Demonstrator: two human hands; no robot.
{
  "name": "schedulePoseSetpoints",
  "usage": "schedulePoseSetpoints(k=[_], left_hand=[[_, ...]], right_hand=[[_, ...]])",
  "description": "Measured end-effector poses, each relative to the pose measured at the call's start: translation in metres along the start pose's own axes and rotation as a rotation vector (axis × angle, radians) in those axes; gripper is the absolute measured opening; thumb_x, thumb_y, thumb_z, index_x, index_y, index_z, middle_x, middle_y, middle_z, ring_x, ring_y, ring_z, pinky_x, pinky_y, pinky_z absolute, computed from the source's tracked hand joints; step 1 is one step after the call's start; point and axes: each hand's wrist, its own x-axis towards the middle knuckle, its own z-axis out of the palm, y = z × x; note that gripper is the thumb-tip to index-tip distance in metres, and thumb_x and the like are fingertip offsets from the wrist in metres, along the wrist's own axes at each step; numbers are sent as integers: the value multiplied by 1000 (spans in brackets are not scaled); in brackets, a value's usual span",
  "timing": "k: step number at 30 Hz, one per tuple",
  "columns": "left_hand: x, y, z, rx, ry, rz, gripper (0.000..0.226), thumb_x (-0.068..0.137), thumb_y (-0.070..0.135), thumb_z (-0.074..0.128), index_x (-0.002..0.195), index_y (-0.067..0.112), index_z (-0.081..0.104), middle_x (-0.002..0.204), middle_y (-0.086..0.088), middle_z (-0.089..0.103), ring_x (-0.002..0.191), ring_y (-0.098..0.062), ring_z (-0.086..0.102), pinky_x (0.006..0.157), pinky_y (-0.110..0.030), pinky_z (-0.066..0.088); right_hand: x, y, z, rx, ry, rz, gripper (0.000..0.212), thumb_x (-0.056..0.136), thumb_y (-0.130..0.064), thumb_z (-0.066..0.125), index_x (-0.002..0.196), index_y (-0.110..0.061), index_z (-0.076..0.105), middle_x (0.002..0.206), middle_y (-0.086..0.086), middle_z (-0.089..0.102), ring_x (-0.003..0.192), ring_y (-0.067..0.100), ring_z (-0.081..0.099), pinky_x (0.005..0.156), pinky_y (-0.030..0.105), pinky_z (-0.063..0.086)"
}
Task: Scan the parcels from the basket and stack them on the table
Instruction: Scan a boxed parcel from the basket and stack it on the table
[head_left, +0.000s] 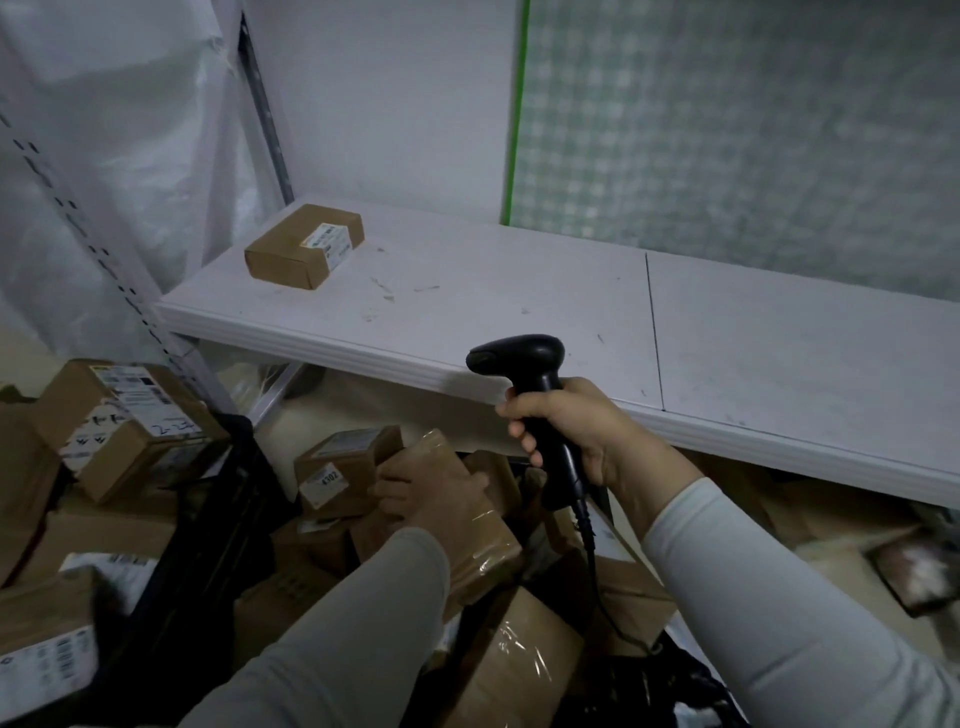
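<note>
Your right hand is wrapped tight around the black scanner. You hold it up in front of the white table, with its nose to the left. Your left hand is down low, fingers curled over a brown taped parcel. That parcel lies on a heap of other boxes, next to the black basket wall. One small box sits at the far left end of the table.

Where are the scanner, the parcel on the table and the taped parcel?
scanner (519, 354): head view, its black head.
parcel on the table (304, 247): head view, top face.
taped parcel (485, 532): head view, glossy side.
</note>
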Motion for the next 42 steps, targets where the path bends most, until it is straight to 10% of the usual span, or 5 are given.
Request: schedulePoseSetpoints(k=[12, 20, 29, 35, 42], left_hand=[[29, -14, -56, -353, -265, 40, 145, 13, 58, 85, 142, 18, 33, 132, -12, 48, 115, -35, 51, 95, -53, 47], [-23, -30, -131, -575, -578, 171, 41, 86, 27, 66, 119, 5, 58, 107, -14, 69, 93, -28, 66, 71, -35, 53], [-26, -46, -159, -446, -772, 267, 57, 75, 43, 73, 127, 24, 57, 90, -3, 73, 70, -18, 70, 67, -35, 54], [-30, -42, -173, -287, -836, 336, 89, 63, 19, 77, 133, 52, 34, 127, -9, 57, 112, -33, 57, 75, -49, 55], [-32, -7, -215, -62, -656, 480, 60, 71, 25, 71, 125, 41, 53, 120, -13, 63, 106, -33, 59, 85, -47, 55]], right_hand=[[-14, 4, -20, 26, 94, 13, 26, 76, 7, 70, 101, 4, 62, 64, 14, 67, 47, 16, 60, 42, 22, 45], [-33, 5, 2, 50, 96, -29, 31, 78, 1, 72, 107, -1, 62, 79, 12, 69, 67, 20, 66, 49, 23, 50], [-52, 5, 28, -36, 84, -109, 26, 72, 5, 76, 91, -5, 61, 79, 14, 66, 64, 25, 60, 59, 32, 51], [-53, 8, 34, -92, 89, -117, 28, 70, 3, 78, 91, -8, 62, 82, 12, 70, 63, 22, 66, 62, 33, 55], [-67, 5, 30, -132, 1, -188, 22, 79, -9, 75, 94, -17, 61, 86, 2, 68, 70, 15, 66, 60, 27, 53]])
